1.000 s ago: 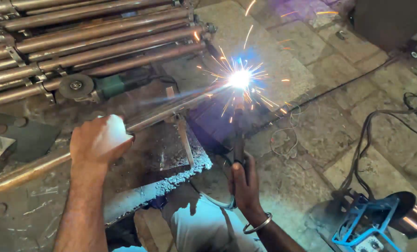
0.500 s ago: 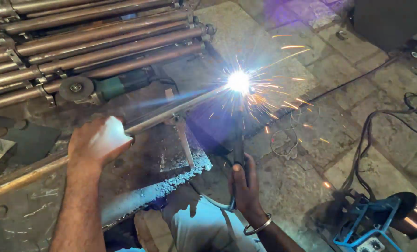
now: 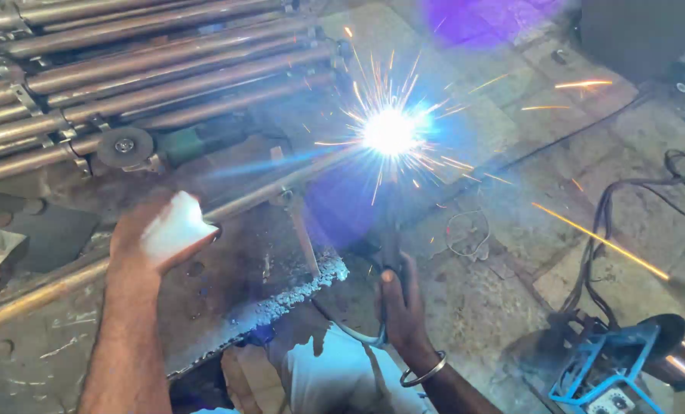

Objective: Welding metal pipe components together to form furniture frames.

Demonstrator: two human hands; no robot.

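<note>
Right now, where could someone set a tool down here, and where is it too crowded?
Free: the stone floor between the wire loop and the cables, and the steel plate between the left hand and its rough edge. Crowded: the pipe stack with the angle grinder, and around the welding arc.

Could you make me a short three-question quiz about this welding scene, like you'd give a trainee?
1. True or false: the left hand grips the long rod.
2. What does the right hand hold? A) a hammer B) the welding holder C) the grinder
3. Fill in: the sparks fly from the rod's ____ end.

Key
1. True: it is closed around the rod over the steel plate.
2. B: the grinder lies untouched by the pipes.
3. Far: the end away from the left hand.
</note>
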